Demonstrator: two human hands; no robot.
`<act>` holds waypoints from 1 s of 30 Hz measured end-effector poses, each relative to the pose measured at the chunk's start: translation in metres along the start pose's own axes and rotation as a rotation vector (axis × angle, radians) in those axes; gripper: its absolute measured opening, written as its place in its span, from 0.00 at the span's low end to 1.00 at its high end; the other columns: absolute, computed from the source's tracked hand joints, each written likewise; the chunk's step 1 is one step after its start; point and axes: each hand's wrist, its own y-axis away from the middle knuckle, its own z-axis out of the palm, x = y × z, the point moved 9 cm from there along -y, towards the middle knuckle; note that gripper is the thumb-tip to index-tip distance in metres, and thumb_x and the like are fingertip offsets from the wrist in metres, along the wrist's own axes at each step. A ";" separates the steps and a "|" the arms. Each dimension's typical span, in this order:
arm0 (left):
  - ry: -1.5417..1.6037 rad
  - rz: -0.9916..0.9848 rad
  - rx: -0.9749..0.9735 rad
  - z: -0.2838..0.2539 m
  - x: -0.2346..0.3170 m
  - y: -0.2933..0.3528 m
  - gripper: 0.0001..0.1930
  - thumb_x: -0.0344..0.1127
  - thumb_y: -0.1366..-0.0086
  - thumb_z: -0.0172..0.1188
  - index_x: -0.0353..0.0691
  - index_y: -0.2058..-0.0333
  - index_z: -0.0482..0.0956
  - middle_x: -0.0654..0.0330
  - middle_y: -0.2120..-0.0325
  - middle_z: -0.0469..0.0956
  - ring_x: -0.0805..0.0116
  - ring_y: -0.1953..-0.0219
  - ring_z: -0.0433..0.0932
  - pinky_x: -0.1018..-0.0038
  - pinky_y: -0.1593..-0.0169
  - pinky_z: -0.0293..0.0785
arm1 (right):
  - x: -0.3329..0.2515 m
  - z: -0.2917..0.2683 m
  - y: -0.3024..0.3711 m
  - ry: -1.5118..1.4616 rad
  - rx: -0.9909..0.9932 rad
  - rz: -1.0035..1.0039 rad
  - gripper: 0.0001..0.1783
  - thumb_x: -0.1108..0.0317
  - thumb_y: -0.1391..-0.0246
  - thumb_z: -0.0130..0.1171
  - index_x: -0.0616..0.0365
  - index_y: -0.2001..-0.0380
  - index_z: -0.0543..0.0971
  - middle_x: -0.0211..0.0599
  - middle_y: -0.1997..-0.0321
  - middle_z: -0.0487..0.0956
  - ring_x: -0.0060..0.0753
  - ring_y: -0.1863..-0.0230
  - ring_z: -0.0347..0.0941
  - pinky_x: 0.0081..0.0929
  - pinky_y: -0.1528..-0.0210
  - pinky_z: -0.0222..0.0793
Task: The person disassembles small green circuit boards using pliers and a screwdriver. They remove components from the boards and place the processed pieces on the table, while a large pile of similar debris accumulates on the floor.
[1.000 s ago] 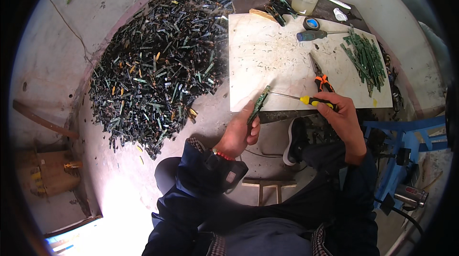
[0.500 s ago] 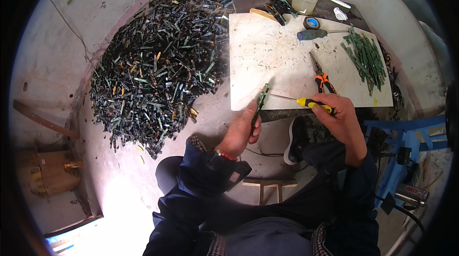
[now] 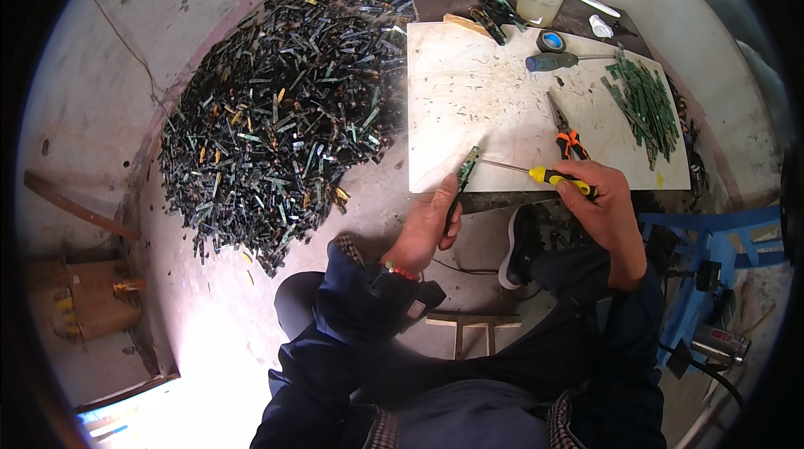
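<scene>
The left hand pinches the dark green strip between thumb and curled fingers, above the board's near edge, left of its middle. The strip's long axis slants; its free end points toward the far edge, leaning right. The right hand closes around the yellow-black screwdriver, whose shaft points left at the strip; tip contact cannot be determined. Pliers lie just beyond the right hand, obstructing that side of the board. A second screwdriver and tape roll lie near the far edge; green strips are heaped along the right edge.
</scene>
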 end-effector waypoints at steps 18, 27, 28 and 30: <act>-0.150 0.065 0.089 0.000 0.009 0.003 0.30 0.62 0.31 0.47 0.44 0.83 0.67 0.67 0.90 0.63 0.79 0.90 0.58 0.79 0.85 0.52 | -0.013 0.010 0.003 0.013 0.043 -0.038 0.12 0.76 0.52 0.63 0.65 0.62 0.81 0.43 0.68 0.82 0.30 0.68 0.79 0.23 0.65 0.71; -0.020 -0.020 0.009 0.003 0.004 0.007 0.30 0.64 0.32 0.45 0.46 0.82 0.64 0.68 0.89 0.60 0.77 0.88 0.55 0.78 0.84 0.50 | 0.025 0.010 -0.005 -0.214 -0.100 0.083 0.12 0.75 0.46 0.60 0.67 0.58 0.80 0.35 0.64 0.81 0.20 0.63 0.73 0.19 0.60 0.67; -0.022 -0.018 0.014 0.003 0.004 0.009 0.29 0.65 0.32 0.46 0.46 0.81 0.65 0.68 0.88 0.59 0.77 0.88 0.54 0.78 0.84 0.49 | 0.026 0.011 -0.006 -0.223 -0.127 0.097 0.12 0.75 0.46 0.60 0.67 0.58 0.80 0.35 0.64 0.81 0.19 0.63 0.72 0.18 0.60 0.67; -0.032 -0.010 0.022 0.003 0.004 0.009 0.29 0.65 0.32 0.45 0.46 0.81 0.64 0.68 0.88 0.59 0.76 0.88 0.54 0.77 0.83 0.48 | 0.025 0.011 -0.006 -0.235 -0.146 0.089 0.12 0.75 0.45 0.59 0.67 0.57 0.80 0.34 0.65 0.80 0.18 0.64 0.71 0.18 0.60 0.67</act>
